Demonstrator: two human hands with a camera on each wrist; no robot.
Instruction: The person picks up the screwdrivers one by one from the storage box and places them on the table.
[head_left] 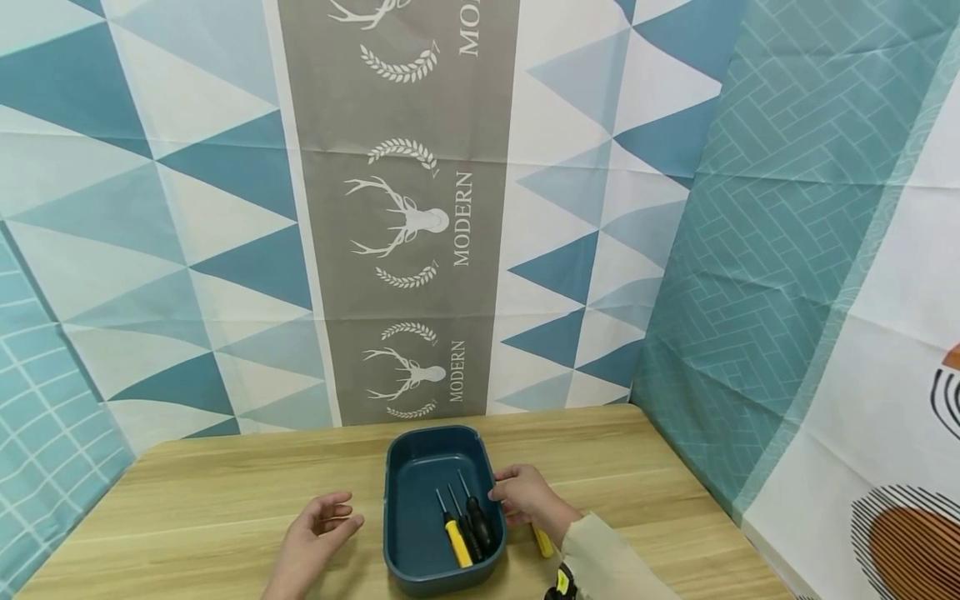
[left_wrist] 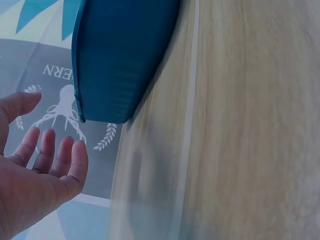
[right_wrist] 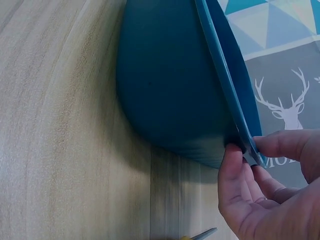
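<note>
A dark blue plastic bin [head_left: 412, 508] rests on the wooden table. Inside it, toward the right side, lie a yellow-handled screwdriver [head_left: 457, 540] and two black-handled screwdrivers [head_left: 478, 518], shafts pointing away from me. My right hand [head_left: 525, 497] pinches the bin's right rim; in the right wrist view the thumb and fingers [right_wrist: 231, 170] take the rim [right_wrist: 227, 80] from both sides. On the bin's other side, my left hand [head_left: 318, 533] holds nothing, its fingers loosely bent and apart from the wall. The left wrist view shows this hand [left_wrist: 45, 175] below the bin's end [left_wrist: 120, 65].
Just right of the bin, partly behind my right hand, lies a yellow-handled tool [head_left: 542, 542]. A black and yellow object [head_left: 561, 582] sits at the bottom edge by my sleeve. Patterned cloth [head_left: 405, 250] hangs behind the table [head_left: 225, 492] and along its sides.
</note>
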